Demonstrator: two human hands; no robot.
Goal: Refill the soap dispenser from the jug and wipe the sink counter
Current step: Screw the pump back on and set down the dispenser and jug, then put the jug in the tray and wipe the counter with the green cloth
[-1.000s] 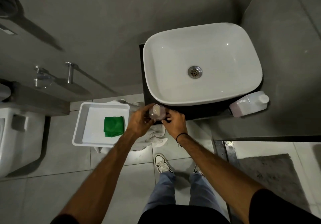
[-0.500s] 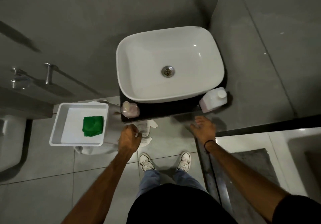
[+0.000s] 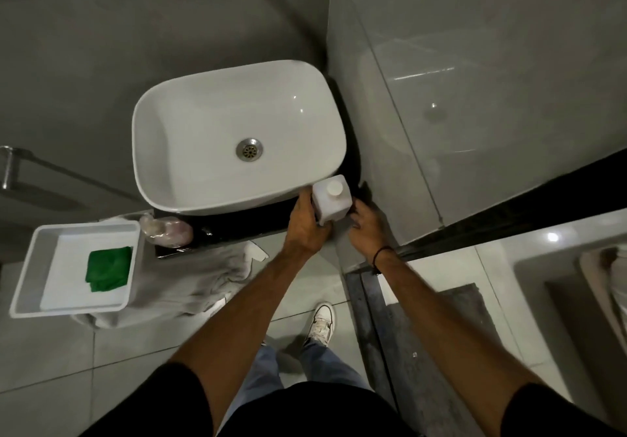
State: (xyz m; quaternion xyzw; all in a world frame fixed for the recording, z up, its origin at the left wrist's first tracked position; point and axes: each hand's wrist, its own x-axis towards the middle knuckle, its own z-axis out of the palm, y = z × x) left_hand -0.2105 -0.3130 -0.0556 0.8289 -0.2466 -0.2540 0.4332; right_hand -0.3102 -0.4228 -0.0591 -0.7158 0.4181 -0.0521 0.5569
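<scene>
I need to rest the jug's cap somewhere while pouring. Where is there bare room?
Bare dark counter lies between the soap dispenser and the left hand. The white tray has room beside the green cloth. The jug corner is crowded by both hands.

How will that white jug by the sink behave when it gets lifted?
The jug looks like stiff, squarish plastic, so it should hold its shape and not roll. Its cap is on, so spills seem unlikely. The left hand grips one side with the right hand alongside, hinting it may be heavy with liquid.
</scene>
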